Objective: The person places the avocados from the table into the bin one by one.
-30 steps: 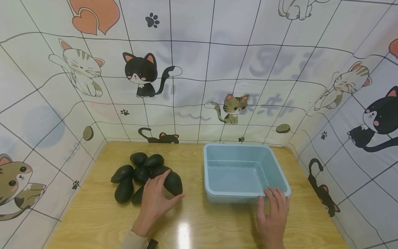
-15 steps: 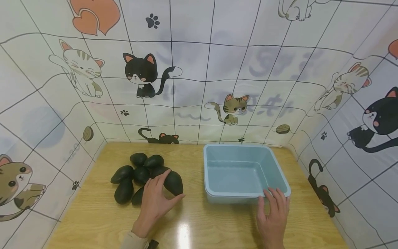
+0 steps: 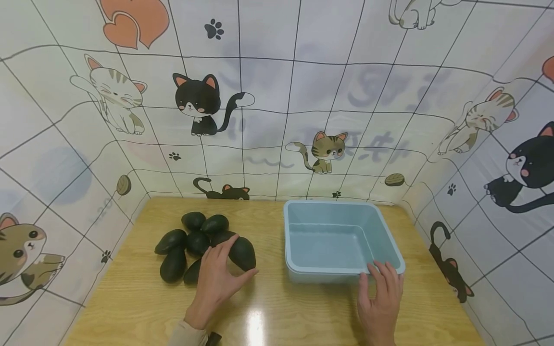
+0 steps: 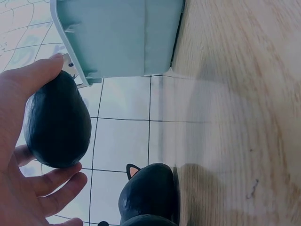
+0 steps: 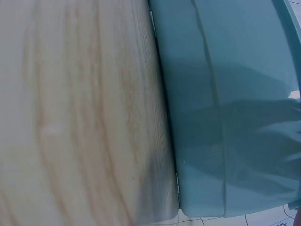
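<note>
My left hand grips a dark green avocado between thumb and fingers, at the right side of a cluster. In the left wrist view this avocado appears raised off the table, with another avocado lower down beside it. Several more avocados lie close together left of the hand, some partly covered by it. On the right, a light blue plastic tub stands with nothing in it. My right hand rests its fingertips on the tub's front rim, near the right corner, thumb outside.
A wooden table bears everything. Behind it and at both sides rise white grid-patterned wall coverings printed with cartoon cats. The tub wall fills the right of the right wrist view, where the right hand barely shows.
</note>
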The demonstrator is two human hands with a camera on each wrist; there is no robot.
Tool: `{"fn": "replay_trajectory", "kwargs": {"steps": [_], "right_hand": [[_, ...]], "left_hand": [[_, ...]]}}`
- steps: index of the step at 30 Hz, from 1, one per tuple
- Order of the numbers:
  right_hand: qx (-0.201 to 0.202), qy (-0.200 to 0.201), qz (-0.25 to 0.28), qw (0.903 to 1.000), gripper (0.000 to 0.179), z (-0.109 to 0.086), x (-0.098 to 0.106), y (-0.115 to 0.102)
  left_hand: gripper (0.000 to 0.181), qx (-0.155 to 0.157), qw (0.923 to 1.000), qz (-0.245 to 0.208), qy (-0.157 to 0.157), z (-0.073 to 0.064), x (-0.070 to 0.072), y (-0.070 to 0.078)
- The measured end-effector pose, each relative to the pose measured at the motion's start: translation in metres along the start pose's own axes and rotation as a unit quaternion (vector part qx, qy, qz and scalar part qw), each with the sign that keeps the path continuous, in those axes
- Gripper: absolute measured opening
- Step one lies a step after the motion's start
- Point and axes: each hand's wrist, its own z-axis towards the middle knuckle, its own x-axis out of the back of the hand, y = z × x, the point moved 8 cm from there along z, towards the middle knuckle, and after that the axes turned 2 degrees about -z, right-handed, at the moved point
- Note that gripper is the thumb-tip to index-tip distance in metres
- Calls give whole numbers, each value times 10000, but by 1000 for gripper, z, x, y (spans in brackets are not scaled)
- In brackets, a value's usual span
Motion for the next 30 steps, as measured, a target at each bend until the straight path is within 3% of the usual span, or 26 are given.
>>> {"fn": "replay_trajectory", "kwargs": {"steps": [17, 30], "right_hand": [[158, 150, 49, 9997, 37, 0, 1, 0], [-71, -41, -55, 10000, 29, -1, -1, 1]], "left_hand": [[103, -50, 10000, 1, -6, 5, 2, 4], [103, -98, 9999, 48, 24, 10, 7, 5]]}}
